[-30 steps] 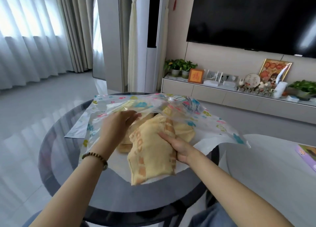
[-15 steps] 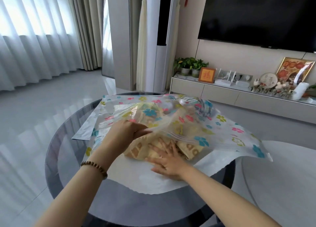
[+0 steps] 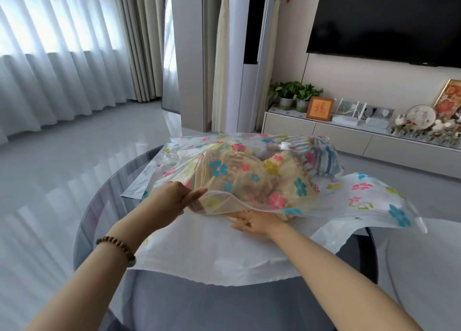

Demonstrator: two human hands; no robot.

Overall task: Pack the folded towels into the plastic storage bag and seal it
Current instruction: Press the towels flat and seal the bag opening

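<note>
From my feed I see the plastic storage bag [image 3: 349, 198], clear with coloured flower prints, lying across the round glass tabletop [image 3: 104, 206] with its mouth turned toward the camera. The left hand [image 3: 172, 201], with a bead bracelet [image 3: 117, 245] on its wrist, grasps the upper flap of that mouth: the thumb lies along the top of the plastic, the other fingers curl beneath it, and the flap is lifted clear of the lower layer. That white lower layer spreads flat toward me and droops over the tabletop's near and right edges. The right hand [image 3: 254, 222] lies low on the lower layer, just inside the opening, against the near edge of the yellow towel [image 3: 249, 181]. Its fingers run under the raised flap, so I cannot tell whether they are clenched on the towel or only pressed to it. The yellow towel sits wholly under the upper plastic, bunched into a mound in the middle of the bag, directly beyond both hands. Behind it, deeper in the bag, I can make out 1 striped towel [image 3: 321, 161], with a white valve cap [image 3: 285, 144] on the plastic just left of it. The bag's mouth is unsealed. A dark television [image 3: 386, 18] hangs on the far wall.
</note>
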